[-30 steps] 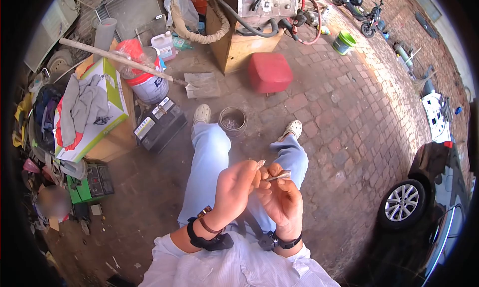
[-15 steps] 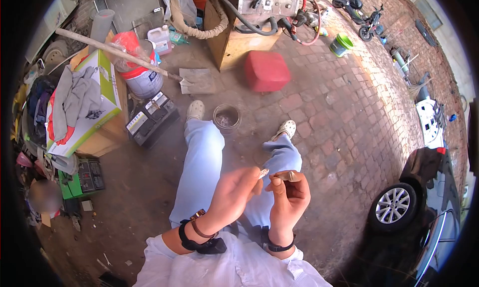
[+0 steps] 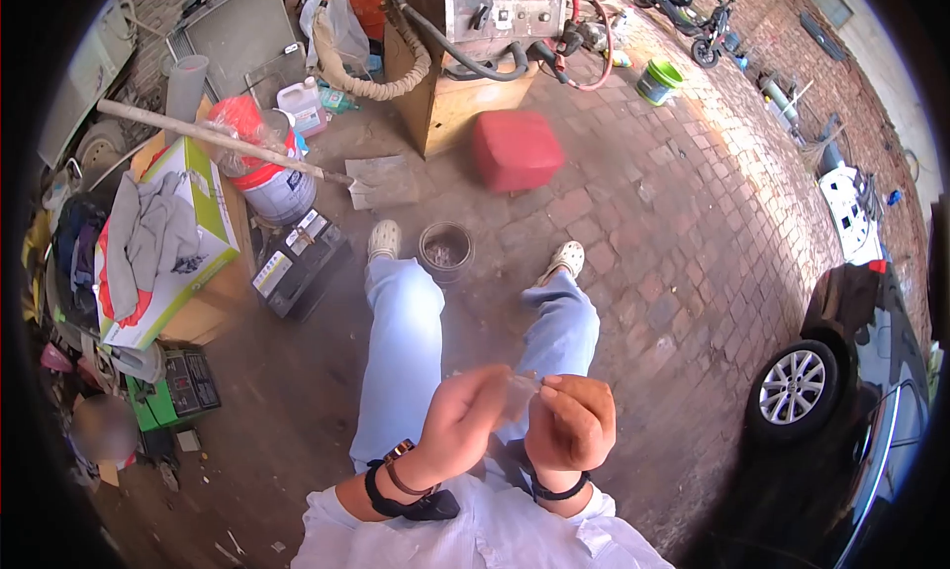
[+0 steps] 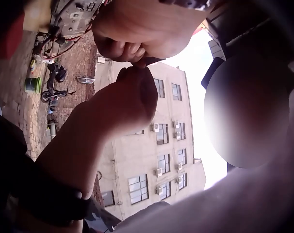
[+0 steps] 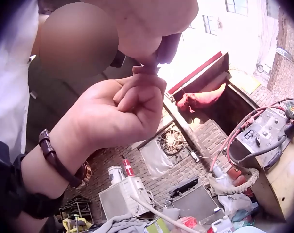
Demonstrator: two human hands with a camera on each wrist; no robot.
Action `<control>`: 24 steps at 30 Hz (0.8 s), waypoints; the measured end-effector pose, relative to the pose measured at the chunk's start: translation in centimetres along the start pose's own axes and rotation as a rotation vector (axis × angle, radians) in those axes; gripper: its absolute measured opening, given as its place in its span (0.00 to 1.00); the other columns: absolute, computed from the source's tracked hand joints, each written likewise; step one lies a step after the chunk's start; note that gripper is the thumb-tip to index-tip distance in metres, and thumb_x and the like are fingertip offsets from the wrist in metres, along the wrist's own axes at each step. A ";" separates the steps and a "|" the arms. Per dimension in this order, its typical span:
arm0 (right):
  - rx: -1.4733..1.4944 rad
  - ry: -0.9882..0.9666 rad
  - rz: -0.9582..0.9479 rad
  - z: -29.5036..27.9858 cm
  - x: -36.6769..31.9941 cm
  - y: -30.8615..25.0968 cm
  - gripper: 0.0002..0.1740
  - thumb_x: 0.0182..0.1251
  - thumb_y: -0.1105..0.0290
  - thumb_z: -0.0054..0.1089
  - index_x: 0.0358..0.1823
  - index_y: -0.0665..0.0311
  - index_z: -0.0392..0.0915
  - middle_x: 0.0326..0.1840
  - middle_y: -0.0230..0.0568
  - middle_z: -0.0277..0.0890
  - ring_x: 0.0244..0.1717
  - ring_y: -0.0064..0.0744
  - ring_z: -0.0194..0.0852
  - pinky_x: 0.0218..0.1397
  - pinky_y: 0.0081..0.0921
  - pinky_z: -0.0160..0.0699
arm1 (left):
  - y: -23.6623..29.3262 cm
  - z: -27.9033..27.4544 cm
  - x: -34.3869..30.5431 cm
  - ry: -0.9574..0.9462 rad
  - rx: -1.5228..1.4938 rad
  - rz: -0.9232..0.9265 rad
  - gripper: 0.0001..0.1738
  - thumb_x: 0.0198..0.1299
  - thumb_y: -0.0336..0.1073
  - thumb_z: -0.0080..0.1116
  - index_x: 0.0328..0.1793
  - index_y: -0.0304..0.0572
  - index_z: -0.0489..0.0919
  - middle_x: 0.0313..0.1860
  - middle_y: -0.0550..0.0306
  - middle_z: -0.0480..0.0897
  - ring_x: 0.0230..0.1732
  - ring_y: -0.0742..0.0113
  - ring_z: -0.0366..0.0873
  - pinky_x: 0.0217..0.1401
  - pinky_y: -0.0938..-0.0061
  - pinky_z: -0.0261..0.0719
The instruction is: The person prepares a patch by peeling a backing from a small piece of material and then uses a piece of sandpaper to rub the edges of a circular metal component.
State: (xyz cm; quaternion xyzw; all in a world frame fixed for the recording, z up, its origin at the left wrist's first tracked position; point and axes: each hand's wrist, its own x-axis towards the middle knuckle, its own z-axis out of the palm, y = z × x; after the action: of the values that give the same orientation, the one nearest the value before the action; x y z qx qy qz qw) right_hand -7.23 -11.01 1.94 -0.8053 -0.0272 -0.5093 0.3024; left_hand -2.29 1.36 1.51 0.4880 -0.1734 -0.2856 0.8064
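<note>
I had the left hand [image 3: 463,426] pinching a thin, pale, see-through scrap [image 3: 517,397] at its 2 o'clock. The right hand [image 3: 572,423] curled at the scrap's 4 o'clock; I couldn't tell if it pinched too. A round, grey-brown tin [image 3: 446,276] stood at the hands' 11 o'clock.

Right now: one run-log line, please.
left grip: pinches pale piece | right grip: curled alongside, hold unclear | can: upright between feet

Head: high, facing forward-down. Left wrist: near right hand [image 4: 127,99], facing building [image 4: 132,162]. Right wrist: near left hand [image 5: 127,109], facing wall [image 5: 115,155]; panel [image 3: 507,3] in all.
</note>
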 end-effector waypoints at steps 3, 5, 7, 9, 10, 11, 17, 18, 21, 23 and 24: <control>-0.005 -0.024 -0.030 -0.3 0.4 -0.2 0.22 0.37 0.85 0.72 0.38 0.64 0.80 0.37 0.39 0.80 0.36 0.34 0.81 0.35 0.24 0.80 | 0.6 0.8 -0.3 0.017 0.015 0.021 0.19 0.74 0.40 0.41 0.45 0.28 0.75 0.22 0.62 0.70 0.19 0.82 0.55 0.20 0.83 0.52; 0.019 -0.027 -0.033 -0.3 0.5 -0.3 0.22 0.37 0.84 0.73 0.39 0.63 0.81 0.41 0.39 0.79 0.36 0.35 0.81 0.37 0.24 0.81 | 0.8 0.8 -0.3 0.026 0.000 0.022 0.18 0.74 0.38 0.41 0.45 0.28 0.75 0.19 0.64 0.67 0.18 0.81 0.55 0.20 0.82 0.52; -0.007 -0.036 -0.029 -0.7 1.0 -0.4 0.22 0.37 0.82 0.73 0.40 0.63 0.81 0.40 0.38 0.79 0.36 0.35 0.81 0.37 0.23 0.81 | 0.9 0.8 -0.3 0.026 0.015 0.015 0.17 0.74 0.38 0.41 0.43 0.29 0.75 0.19 0.65 0.66 0.18 0.81 0.55 0.20 0.82 0.52; -0.029 -0.054 -0.025 -0.9 1.1 -0.2 0.22 0.38 0.81 0.73 0.40 0.62 0.82 0.40 0.37 0.79 0.36 0.34 0.81 0.37 0.23 0.81 | 1.0 1.0 -0.2 0.033 0.025 0.009 0.16 0.73 0.37 0.41 0.41 0.30 0.75 0.19 0.65 0.66 0.18 0.81 0.55 0.20 0.81 0.52; -0.028 -0.076 -0.043 -1.0 1.0 -0.1 0.22 0.38 0.80 0.74 0.40 0.61 0.82 0.39 0.36 0.79 0.35 0.34 0.81 0.37 0.22 0.81 | 1.0 1.2 -0.1 0.042 0.027 0.036 0.15 0.73 0.36 0.41 0.40 0.31 0.74 0.18 0.65 0.65 0.18 0.80 0.55 0.20 0.81 0.52; -0.026 -0.099 -0.062 -1.0 1.0 0.1 0.22 0.39 0.78 0.74 0.41 0.61 0.82 0.38 0.35 0.79 0.35 0.33 0.80 0.36 0.22 0.80 | 1.0 1.2 -0.1 0.053 0.028 0.064 0.15 0.73 0.35 0.41 0.38 0.32 0.74 0.17 0.66 0.64 0.17 0.80 0.54 0.19 0.81 0.52; 0.006 -0.088 -0.030 -0.9 1.3 0.3 0.21 0.39 0.76 0.75 0.40 0.59 0.82 0.35 0.32 0.79 0.33 0.30 0.79 0.32 0.21 0.77 | 0.8 0.1 0.0 0.050 0.403 0.159 0.11 0.69 0.30 0.48 0.46 0.30 0.79 0.22 0.63 0.74 0.22 0.79 0.66 0.24 0.82 0.64; 0.006 -0.083 -0.026 -0.9 1.4 0.3 0.21 0.39 0.76 0.75 0.40 0.59 0.82 0.35 0.32 0.79 0.33 0.30 0.79 0.32 0.21 0.77 | 1.0 0.2 0.1 0.047 0.407 0.156 0.11 0.69 0.30 0.48 0.46 0.30 0.79 0.22 0.63 0.74 0.22 0.79 0.66 0.24 0.82 0.64; 0.010 -0.072 -0.004 -1.0 1.4 0.3 0.21 0.39 0.76 0.76 0.40 0.59 0.82 0.35 0.32 0.79 0.32 0.29 0.79 0.31 0.20 0.77 | 1.4 0.4 0.3 0.048 0.547 0.213 0.08 0.66 0.27 0.51 0.44 0.30 0.79 0.22 0.61 0.75 0.22 0.78 0.69 0.25 0.81 0.67; 0.028 -0.067 -0.027 -0.9 1.4 0.3 0.19 0.40 0.75 0.75 0.39 0.60 0.83 0.35 0.32 0.80 0.32 0.29 0.79 0.30 0.20 0.77 | 1.3 0.7 0.3 0.077 0.631 0.306 0.08 0.65 0.26 0.51 0.45 0.29 0.79 0.21 0.60 0.75 0.22 0.77 0.70 0.25 0.81 0.67; 0.025 -0.058 -0.020 -0.9 1.4 0.4 0.19 0.40 0.75 0.75 0.39 0.60 0.83 0.35 0.32 0.80 0.32 0.29 0.79 0.30 0.20 0.77 | 1.3 0.8 0.4 0.068 0.637 0.303 0.08 0.65 0.26 0.51 0.45 0.29 0.79 0.21 0.60 0.75 0.22 0.77 0.70 0.25 0.81 0.67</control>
State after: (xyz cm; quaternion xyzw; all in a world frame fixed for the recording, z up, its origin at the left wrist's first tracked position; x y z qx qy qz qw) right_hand -7.16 -12.11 3.19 -0.8155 -0.0505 -0.4883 0.3065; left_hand -2.05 1.08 3.07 0.6929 -0.2972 -0.0781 0.6523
